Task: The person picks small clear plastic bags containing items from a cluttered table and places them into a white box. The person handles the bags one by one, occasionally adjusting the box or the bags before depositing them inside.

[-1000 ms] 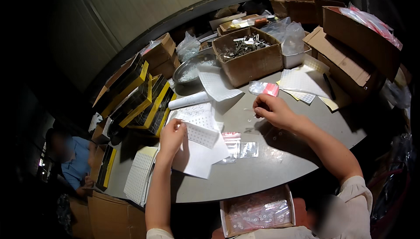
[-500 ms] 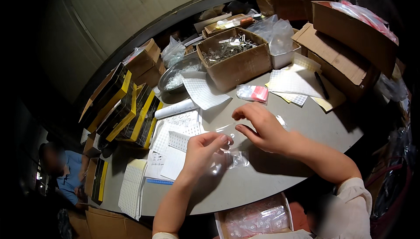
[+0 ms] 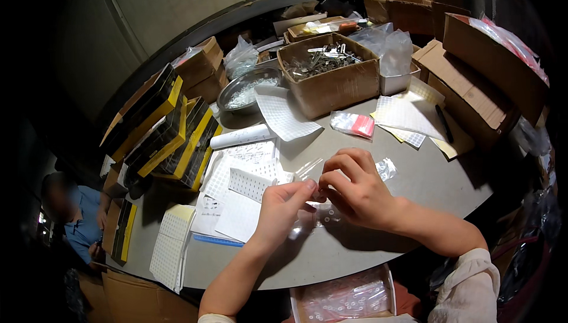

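My left hand (image 3: 279, 212) is closed in a pinch, thumb against forefinger. Its tips meet the curled fingers of my right hand (image 3: 360, 191) above the table. Whatever lies between the fingertips is too small and covered to name. Just below the hands, a small clear plastic bag (image 3: 329, 216) with small round pieces lies on the table. Beyond the fingertips there is a shiny strip of clear plastic (image 3: 307, 168). Another shiny clear packet (image 3: 386, 169) lies past my right hand.
Sticker sheets and papers (image 3: 239, 213) lie left of my hands. Behind stand a cardboard box of metal parts (image 3: 331, 95) and a metal bowl (image 3: 228, 101). Black-and-yellow boxes (image 3: 183, 148) are stacked left. A tray of bagged washers (image 3: 346, 299) sits below the table edge. Another person (image 3: 86, 216) sits far left.
My right hand has come down and left, and its fingers have curled in to meet the left. The left hand has shifted slightly right. The small white round piece beside it is hidden now.
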`<action>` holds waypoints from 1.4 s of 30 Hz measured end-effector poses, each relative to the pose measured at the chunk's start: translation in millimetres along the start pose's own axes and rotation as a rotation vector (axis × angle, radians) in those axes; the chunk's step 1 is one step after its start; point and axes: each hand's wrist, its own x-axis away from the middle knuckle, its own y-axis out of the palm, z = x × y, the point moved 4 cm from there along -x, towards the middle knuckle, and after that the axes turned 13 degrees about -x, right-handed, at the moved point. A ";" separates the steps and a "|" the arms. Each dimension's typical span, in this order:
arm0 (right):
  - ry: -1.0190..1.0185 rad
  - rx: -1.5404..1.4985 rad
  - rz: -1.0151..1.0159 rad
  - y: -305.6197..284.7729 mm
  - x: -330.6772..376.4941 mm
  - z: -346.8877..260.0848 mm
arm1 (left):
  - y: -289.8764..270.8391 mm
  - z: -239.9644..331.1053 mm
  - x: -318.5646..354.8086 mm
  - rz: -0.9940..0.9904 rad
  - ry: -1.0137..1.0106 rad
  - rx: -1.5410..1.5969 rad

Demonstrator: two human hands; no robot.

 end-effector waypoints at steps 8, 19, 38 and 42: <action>-0.340 0.096 -0.060 6.0 11.1 -17.6 | -3.1 -5.2 -3.0 -0.023 0.005 -0.003; 0.147 -0.152 -0.110 0.0 3.4 10.2 | 11.2 -1.2 1.4 -0.126 -0.148 0.142; 0.848 -1.058 -0.055 -1.1 17.4 58.8 | 10.6 3.4 5.2 -0.064 -0.005 0.013; 0.699 -0.935 -0.046 -1.1 17.2 49.4 | 4.5 5.9 4.6 -0.122 0.008 0.063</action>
